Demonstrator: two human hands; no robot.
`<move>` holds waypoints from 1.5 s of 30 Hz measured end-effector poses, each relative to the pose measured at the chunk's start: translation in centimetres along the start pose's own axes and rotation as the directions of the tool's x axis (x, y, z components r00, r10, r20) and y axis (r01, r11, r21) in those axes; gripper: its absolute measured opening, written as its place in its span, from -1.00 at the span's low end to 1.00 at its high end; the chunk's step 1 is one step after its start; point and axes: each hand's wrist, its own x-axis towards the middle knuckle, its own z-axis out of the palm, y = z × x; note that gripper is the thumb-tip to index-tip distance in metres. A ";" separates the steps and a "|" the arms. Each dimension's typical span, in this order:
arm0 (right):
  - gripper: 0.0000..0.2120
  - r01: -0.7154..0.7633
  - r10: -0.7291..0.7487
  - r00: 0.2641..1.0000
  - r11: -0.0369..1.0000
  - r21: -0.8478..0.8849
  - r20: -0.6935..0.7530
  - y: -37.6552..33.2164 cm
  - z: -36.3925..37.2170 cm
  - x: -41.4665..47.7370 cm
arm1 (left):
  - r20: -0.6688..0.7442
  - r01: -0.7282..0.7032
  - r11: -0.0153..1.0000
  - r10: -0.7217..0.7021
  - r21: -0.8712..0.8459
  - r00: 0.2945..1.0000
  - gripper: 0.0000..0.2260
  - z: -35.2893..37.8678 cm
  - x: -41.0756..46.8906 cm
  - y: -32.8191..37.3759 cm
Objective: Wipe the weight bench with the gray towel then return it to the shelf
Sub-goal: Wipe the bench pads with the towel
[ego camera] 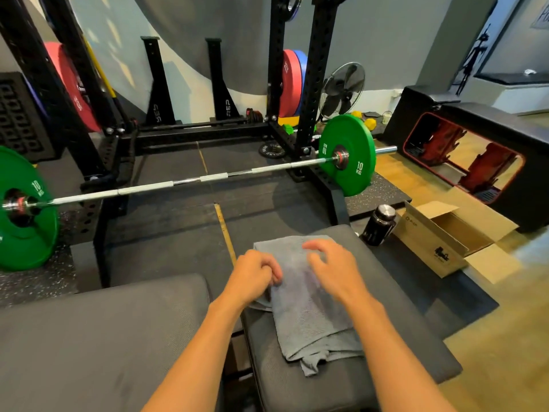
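A gray towel [309,310], folded into a long strip, lies on the right pad of the black weight bench [395,292]. The bench's other pad [104,337] fills the lower left. My left hand [255,273] rests at the towel's left edge with its fingers curled onto the cloth. Just above the towel's far end hovers my right hand [329,267], fingers spread and bent, holding nothing. No shelf is in view.
A barbell [184,182] with green 10 kg plates [347,156] lies on the floor beyond the bench, in front of a black rack [309,84]. A black bottle [378,224] and an open cardboard box [439,242] stand right of the bench. A fan [341,90] stands at the back.
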 end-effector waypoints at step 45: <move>-0.76 0.011 -0.125 0.961 0.908 -0.418 -0.245 11.3 -0.7 -2.1 | -0.193 0.049 0.973 -0.004 0.226 0.981 -0.61 9.1 10.6 0.5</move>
